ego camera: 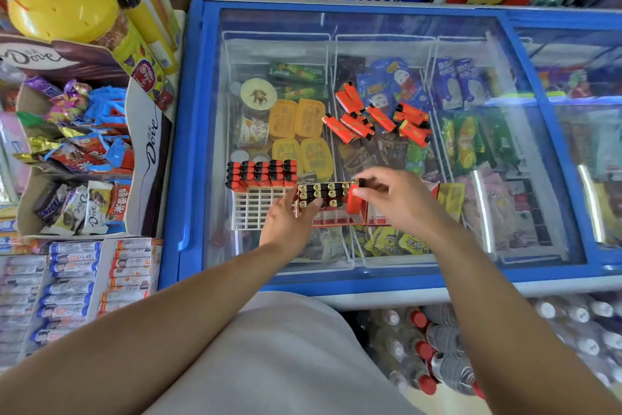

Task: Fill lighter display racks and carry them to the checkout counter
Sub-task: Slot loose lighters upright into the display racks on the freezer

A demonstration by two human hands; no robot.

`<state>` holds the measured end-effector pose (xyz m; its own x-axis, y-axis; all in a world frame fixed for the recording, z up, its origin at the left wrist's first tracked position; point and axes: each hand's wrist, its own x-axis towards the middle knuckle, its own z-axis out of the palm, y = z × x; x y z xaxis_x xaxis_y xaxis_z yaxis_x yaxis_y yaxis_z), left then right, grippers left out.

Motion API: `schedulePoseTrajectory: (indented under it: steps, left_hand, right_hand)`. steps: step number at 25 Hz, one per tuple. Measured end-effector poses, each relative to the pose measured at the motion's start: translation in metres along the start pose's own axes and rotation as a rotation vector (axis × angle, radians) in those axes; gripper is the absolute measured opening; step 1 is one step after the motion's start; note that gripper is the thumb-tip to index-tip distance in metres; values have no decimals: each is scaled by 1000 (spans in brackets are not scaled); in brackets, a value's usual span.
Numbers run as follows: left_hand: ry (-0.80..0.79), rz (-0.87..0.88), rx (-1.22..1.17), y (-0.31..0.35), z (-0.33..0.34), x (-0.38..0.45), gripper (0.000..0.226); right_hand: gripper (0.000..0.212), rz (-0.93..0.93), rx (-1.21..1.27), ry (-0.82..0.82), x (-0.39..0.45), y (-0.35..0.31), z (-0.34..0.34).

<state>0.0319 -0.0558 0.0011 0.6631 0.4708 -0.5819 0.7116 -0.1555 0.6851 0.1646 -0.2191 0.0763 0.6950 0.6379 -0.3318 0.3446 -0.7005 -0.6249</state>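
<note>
Two lighter display racks stand on the freezer's glass lid. The white rack [250, 209] on the left has red lighters with black tops filling its back rows, and its front slots are empty. Beside it stands a red rack [331, 212] with several lighters in its back rows. My left hand [289, 218] rests its fingers against that rack's left end. My right hand [395, 201] pinches one red lighter [354, 201] upright at the rack's right side. A loose pile of red lighters [377, 117] lies farther back on the glass.
The blue-framed chest freezer [188, 132] holds ice creams under its sliding glass. Left of it are Dove chocolate boxes [148, 152], candy and a yellow jar [64, 4]. Trays of tubes [74, 283] sit at the lower left. Packed bottles [441, 344] stand on the floor.
</note>
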Motion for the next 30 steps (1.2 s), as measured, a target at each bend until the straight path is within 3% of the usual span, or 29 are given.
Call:
schedulePoseTrajectory:
  steps: [10, 23, 30]
  left_hand:
    - [-60, 69, 85, -8, 0, -14, 93]
    - [-47, 64, 101, -3, -1, -14, 82]
    - [-23, 37, 163, 8, -1, -12, 87]
  right_hand:
    - [23, -16, -227, 193, 0, 18, 47]
    - [21, -83, -302, 208, 3, 35, 44]
    - [24, -42, -320, 198, 0, 34, 45]
